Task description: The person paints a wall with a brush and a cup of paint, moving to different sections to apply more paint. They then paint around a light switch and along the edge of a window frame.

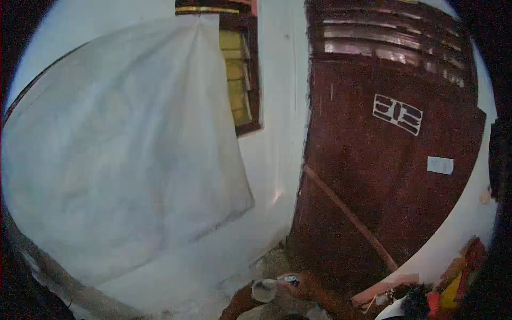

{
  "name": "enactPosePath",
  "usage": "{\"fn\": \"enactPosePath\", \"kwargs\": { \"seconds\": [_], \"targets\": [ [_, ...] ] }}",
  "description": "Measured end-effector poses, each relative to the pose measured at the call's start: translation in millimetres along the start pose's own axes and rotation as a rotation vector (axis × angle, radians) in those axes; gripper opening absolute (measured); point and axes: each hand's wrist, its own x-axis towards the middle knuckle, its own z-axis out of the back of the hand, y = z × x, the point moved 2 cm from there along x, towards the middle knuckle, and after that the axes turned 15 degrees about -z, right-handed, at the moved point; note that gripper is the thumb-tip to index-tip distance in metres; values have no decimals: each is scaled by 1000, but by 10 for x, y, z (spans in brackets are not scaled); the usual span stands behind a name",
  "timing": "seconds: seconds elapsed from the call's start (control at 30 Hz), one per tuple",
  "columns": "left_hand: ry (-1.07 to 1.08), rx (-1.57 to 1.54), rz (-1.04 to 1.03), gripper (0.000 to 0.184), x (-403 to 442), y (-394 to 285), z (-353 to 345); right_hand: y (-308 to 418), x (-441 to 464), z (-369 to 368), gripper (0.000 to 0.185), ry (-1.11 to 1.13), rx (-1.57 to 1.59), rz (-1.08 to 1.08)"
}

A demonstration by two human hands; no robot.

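Note:
Low in the head view, my left hand [239, 302] is closed around a pale, round-ended object [264, 290] that looks like a cup or a roll. Dim light and blur hide its exact kind. Beside it, my right hand [309, 286] is closed on a small blue-and-white thing [290, 279], too small to name. The two hands are close together, right above the pale object's edge. Individual fingers are hard to make out.
A large white sheet [122, 144] hangs on the left wall, partly over a window [234, 74]. To the right stands a dark brown door [352, 138] with a slanting wooden bar [354, 218]. Mixed items, one yellow [452, 290], are piled at lower right.

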Motion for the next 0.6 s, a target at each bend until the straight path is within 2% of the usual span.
{"fn": "enactPosePath", "kwargs": {
  "seconds": [0.07,0.1,0.13,0.17,0.2,0.27,0.3,0.37,0.43,0.47,0.5,0.53,0.57,0.6],
  "targets": [
    [7,-86,6,85,78,-4,65,1604,-419,1337,41,142,1,-300],
    [35,-88,19,86,99,4,89,1788,-534,1408,41,133,0,-305],
    [64,-92,34,88,114,12,96,1907,-619,1463,40,67,159,-350],
    [70,-91,31,88,128,56,81,1962,-652,1477,38,2,322,-392],
    [87,0,56,91,150,141,30,1938,-663,1469,38,1,327,-399],
    [114,77,90,95,178,224,-6,1834,-688,1489,37,-162,288,-152],
    [101,21,72,97,193,227,1,1748,-658,1444,37,-141,286,-168],
    [93,-67,111,99,127,238,45,1622,-642,1286,34,-228,53,-230],
    [52,0,39,103,51,263,96,1958,-727,1445,31,-153,364,-288],
    [32,33,-1,105,45,244,115,2043,-730,1513,30,-147,347,-333],
    [43,18,76,105,67,119,219,2089,-720,1549,28,-139,328,-374],
    [57,11,155,105,54,34,283,2020,-686,1498,27,-216,354,-254],
    [-50,65,29,99,-30,297,131,1956,-663,1432,26,-287,383,-138],
    [-54,151,32,98,-34,373,133,1950,-650,1435,25,-309,317,-137]
  ]
}}
